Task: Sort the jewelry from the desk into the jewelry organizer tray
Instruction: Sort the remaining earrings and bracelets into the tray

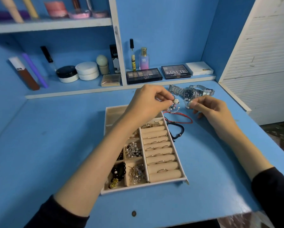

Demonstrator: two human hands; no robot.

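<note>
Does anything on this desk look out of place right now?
Nothing broken. A red cord bracelet and a black braided bracelet lie loose on the desk beside the organizer tray, two watches behind them.

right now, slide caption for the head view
Left hand pinches a pearl bracelet, right hand a silver piece, by the organizer tray; watches lie nearby.

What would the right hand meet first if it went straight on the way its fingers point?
Most likely the pearl bracelet pinched by the left hand; the right hand points leftward at it, though depth is unclear.
</note>
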